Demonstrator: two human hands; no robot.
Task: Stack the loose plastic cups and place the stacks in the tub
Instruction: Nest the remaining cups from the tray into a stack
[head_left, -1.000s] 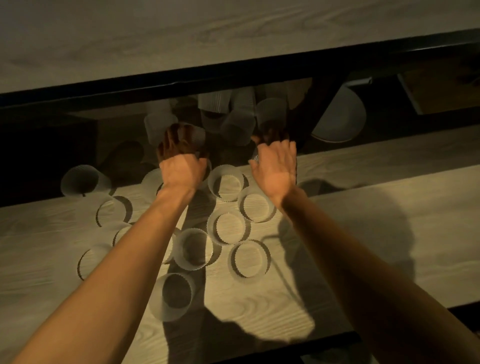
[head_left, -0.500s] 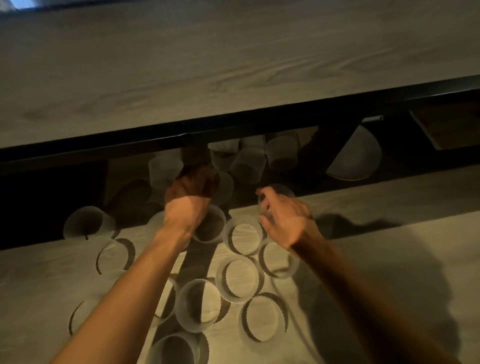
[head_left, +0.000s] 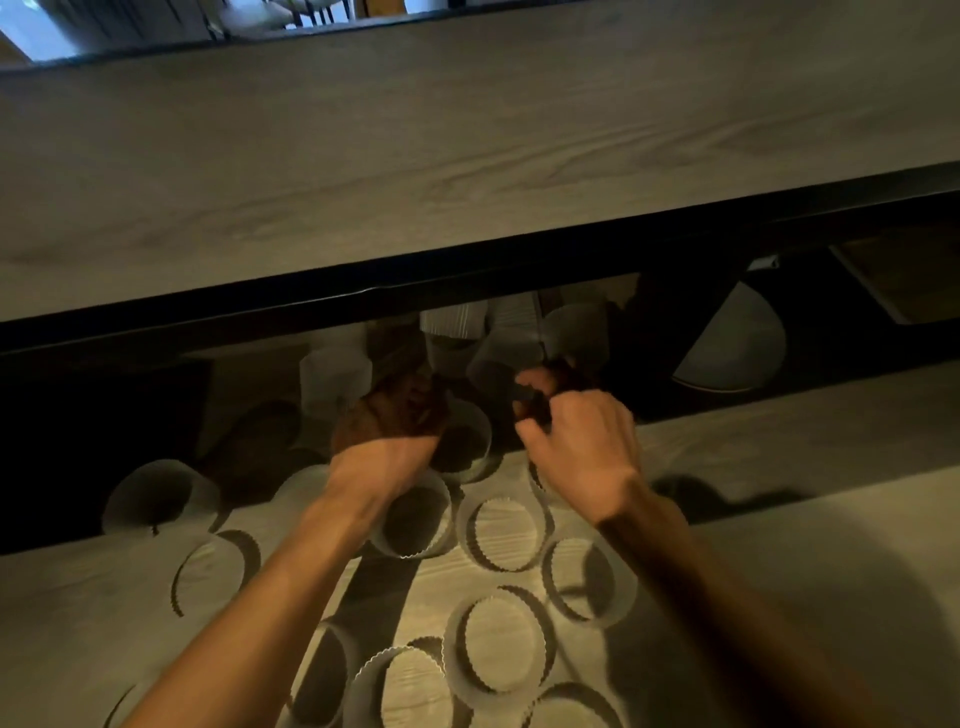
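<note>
Several translucent plastic cups with fluted rims stand loose on the wooden table (head_left: 810, 582), among them a cup (head_left: 501, 532) between my forearms and a cup (head_left: 498, 644) nearer to me. My left hand (head_left: 387, 441) is closed on a tilted plastic cup (head_left: 465, 441) at the table's far edge. My right hand (head_left: 576, 441) has its fingers curled in a pinch over the dark gap, apparently on the rim of a faint plastic cup that is hard to make out. No tub is plainly visible.
Behind the table, a dark glossy panel (head_left: 104, 415) mirrors cups and hands. Above it runs a black edge (head_left: 467, 270) under a wide wooden surface (head_left: 467, 156). One cup (head_left: 156, 499) lies on its side at the left. A pale rounded shape (head_left: 737, 343) shows far right.
The view has tilted up, so the cups sit lower in frame. My left hand closed on a cup and tipped it. My right hand's fingers went from spread to curled.
</note>
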